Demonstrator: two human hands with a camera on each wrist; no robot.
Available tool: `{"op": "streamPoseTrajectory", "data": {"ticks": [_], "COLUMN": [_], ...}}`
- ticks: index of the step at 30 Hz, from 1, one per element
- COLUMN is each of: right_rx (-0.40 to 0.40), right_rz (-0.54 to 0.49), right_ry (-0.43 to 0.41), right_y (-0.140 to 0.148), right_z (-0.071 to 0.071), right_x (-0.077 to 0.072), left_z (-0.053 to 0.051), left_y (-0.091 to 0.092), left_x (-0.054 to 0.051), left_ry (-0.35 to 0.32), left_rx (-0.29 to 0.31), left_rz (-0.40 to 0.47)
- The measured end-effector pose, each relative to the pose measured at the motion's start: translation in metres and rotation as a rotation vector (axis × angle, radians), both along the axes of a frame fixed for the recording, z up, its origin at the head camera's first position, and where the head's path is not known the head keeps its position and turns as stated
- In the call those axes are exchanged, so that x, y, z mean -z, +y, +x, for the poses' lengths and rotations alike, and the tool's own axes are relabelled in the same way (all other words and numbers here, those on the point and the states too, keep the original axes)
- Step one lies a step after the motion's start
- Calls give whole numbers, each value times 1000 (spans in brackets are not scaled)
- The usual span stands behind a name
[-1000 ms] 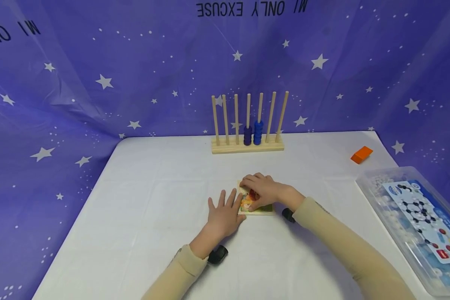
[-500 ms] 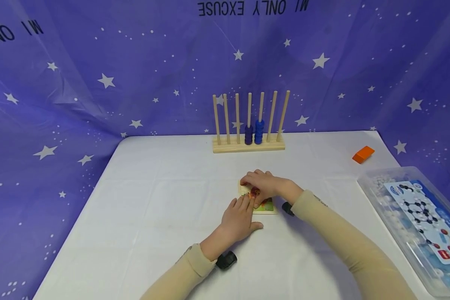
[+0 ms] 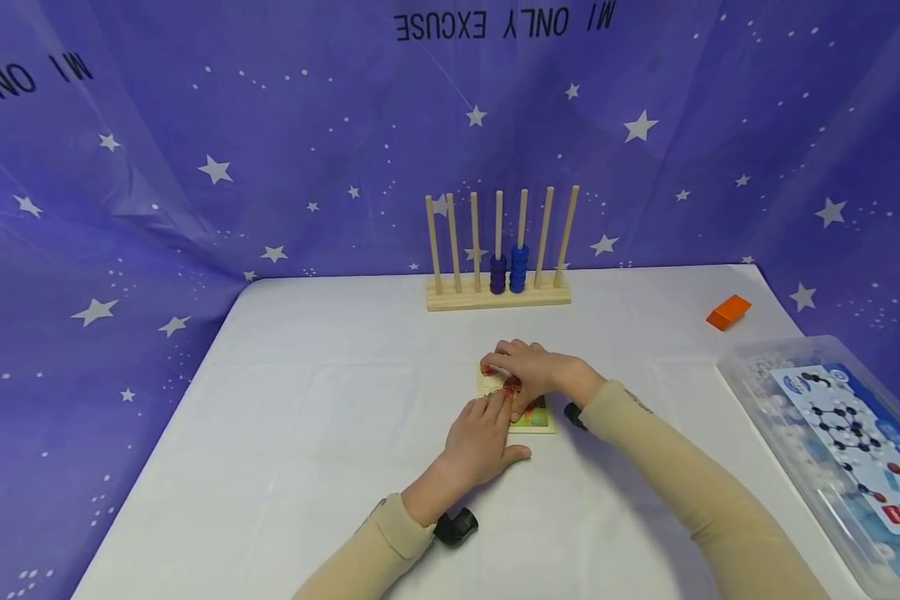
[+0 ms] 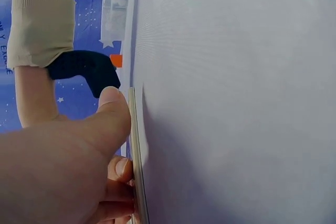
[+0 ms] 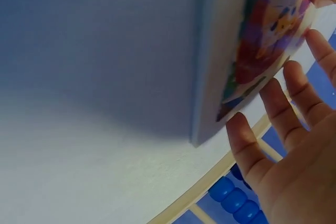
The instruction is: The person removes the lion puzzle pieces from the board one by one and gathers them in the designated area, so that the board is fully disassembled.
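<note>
A small wooden picture board [image 3: 531, 417] with a bright printed picture, which looks like a puzzle, lies flat on the white table. My left hand [image 3: 482, 442] rests its straight fingers on the board's left part, thumb spread out to the side over the cloth. Arched above the board is my right hand [image 3: 528, 371]. Its fingertips touch the far side and its thumb comes down over the picture. The right wrist view shows the right fingers [image 5: 241, 135] spread, slightly bent, along the edge of the picture board [image 5: 210, 98]. Both hands cover much of the picture.
Behind the hands stands a wooden peg rack [image 3: 498, 298] with purple and blue beads on two pegs. An orange block [image 3: 729, 312] lies at the far right. Near it, a clear plastic case [image 3: 742, 383] of molecule-model parts sits along the right edge. A purple starry curtain [image 3: 307, 125] hangs behind.
My left hand has slid right and onto the board, its fingers now close to the right thumb. My right hand has stayed nearly in place, covering the board.
</note>
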State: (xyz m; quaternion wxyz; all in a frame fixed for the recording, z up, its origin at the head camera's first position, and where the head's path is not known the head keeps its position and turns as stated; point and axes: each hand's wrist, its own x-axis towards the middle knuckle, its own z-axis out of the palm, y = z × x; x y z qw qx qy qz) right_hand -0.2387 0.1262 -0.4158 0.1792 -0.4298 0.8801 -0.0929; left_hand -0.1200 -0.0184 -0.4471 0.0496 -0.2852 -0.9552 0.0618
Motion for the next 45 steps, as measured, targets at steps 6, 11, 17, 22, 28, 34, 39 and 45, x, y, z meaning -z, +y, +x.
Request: {"op": "streamPoseTrajectory", "data": {"ticks": [6,11,17,22,28,34,39,45], "right_rx": [9,-24,-13,13,-13,-4,26,51], "right_rz": [22,-4,-49,-61,-118,-140,-154,-232], "right_ry": [-43,-57,-213,-251,-266,-320,-343,-357], "right_y": [-3,-7,-10,-9,-6,0,5,11], "right_z": [-5,-7,-8,-8,-8,-8,-12,-18], "right_x": [0,0,2,4,4,6,7,10], "left_z": [0,2,3,3,3,2,2,2], "left_y": [5,7,5,4,4,2,1,0], "left_x": [4,5,3,2,0,2,4,4], "left_ry": [20,28,-6,-30,-48,-56,-61,-72], "left_rx": [-21,-42,-53,-57,-62,-54,-47,-48], "left_rz": [-17,-42,-40,-50,-34,-20,-9,-6]}}
